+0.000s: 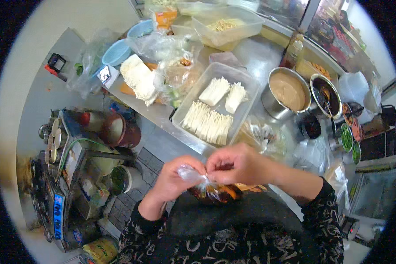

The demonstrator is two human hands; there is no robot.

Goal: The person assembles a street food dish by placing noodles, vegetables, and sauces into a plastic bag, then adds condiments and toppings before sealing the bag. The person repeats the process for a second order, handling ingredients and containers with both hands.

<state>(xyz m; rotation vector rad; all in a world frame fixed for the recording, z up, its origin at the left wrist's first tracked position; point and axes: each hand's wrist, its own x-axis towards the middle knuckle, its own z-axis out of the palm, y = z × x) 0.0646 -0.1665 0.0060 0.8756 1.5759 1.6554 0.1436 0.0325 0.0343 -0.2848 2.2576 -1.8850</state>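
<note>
A clear plastic bag point(211, 189) with dark and orange contents hangs close to my body, its neck gathered and twisted. My left hand point(181, 173) holds the gathered top of the bag between thumb and fingers. The fingers of my right hand point(239, 165) pinch the bag's neck, touching my left fingertips. Just beyond my hands, a clear plastic tub point(250, 84) holds bundles of white enoki mushrooms point(207, 122). Right of the tub, another tied clear bag point(264, 135) lies on the steel counter.
A steel pot of brown sauce point(288, 89) and a bowl of dark sauce point(326, 95) stand right, near bowls of chopped greens point(346, 137). A white block of food point(139, 79), plastic bags and blue bowls point(117, 52) lie left. A cooking stand point(76, 161) is at lower left.
</note>
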